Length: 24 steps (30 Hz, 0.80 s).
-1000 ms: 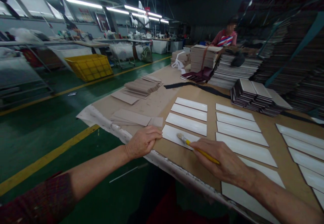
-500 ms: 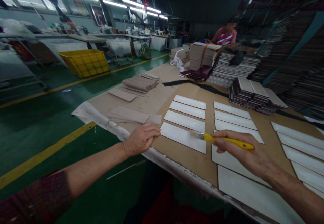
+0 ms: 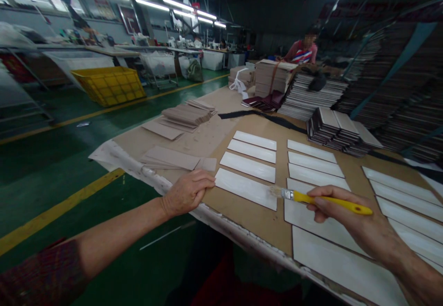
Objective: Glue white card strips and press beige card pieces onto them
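My right hand (image 3: 341, 204) grips a yellow-handled paintbrush (image 3: 309, 198). Its pale bristles touch the right end of the nearest white panel (image 3: 244, 188) in the left column. At that panel's left end, my left hand (image 3: 188, 190) is closed, its fingertips pinching the edge. The panel lies flat, with a wet-looking white surface. Behind it, several similar white strips (image 3: 248, 165) lie in a row away from me. Another column of white panels (image 3: 313, 175) lies under and beyond my right hand.
Brown board pieces (image 3: 173, 157) lie left of the panels, with a stack of them (image 3: 185, 114) farther back. A black strap (image 3: 263, 117) crosses the table (image 3: 252, 223). Dark-edged board stacks (image 3: 332, 130) stand at right. A person (image 3: 302, 52) is behind the piles.
The brush has moved right along the nearest panel to its right end, my right hand going with it. My left hand stays at the panel's left edge. The view has shifted slightly.
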Available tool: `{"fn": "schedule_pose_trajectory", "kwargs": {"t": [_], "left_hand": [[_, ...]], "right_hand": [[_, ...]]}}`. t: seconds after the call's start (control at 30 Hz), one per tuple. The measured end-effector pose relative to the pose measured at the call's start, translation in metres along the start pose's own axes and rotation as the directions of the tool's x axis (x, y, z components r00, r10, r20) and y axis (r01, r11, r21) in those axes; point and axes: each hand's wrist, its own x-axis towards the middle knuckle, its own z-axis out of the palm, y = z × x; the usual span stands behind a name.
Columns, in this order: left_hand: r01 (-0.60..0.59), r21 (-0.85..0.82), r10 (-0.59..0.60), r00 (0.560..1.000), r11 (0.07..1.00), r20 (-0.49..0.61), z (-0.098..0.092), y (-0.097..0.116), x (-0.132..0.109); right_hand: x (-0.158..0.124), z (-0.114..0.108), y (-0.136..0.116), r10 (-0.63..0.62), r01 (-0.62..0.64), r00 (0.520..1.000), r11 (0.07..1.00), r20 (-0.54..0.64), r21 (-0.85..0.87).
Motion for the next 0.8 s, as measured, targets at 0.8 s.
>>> {"fn": "schedule_pose_trajectory", "kwargs": {"t": [0.8], "left_hand": [[0.021, -0.025, -0.02, 0.999, 0.999, 0.033, 0.0, 0.0, -0.003]], "right_hand": [[0.028, 0.032, -0.051, -0.24, 0.242, 0.966, 0.97, 0.092, -0.016]]}}
